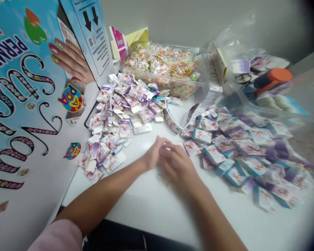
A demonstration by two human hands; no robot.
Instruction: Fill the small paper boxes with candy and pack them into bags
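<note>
My left hand point(154, 153) and my right hand point(176, 162) meet over the middle of the white table point(143, 198). Fingers on both hands are curled inward and touch or nearly touch. Anything between them is hidden, and the right hand is a little blurred. To the left lies a heap of small white and purple cardboard boxes point(125, 128), several with open flaps. Right of my hands spreads a pile of small printed boxes point(214, 153) in blue, purple and white, most of which look closed.
Behind the heaps stands a clear plastic tub point(172, 79) full of small wrapped colourful pieces. A tall printed cardboard display point(42, 139) rises at the left. A curled paper strip point(172, 121) lies ahead of my hands. At the back right are a clear plastic bag point(235, 38) and an orange-capped dark object point(273, 80).
</note>
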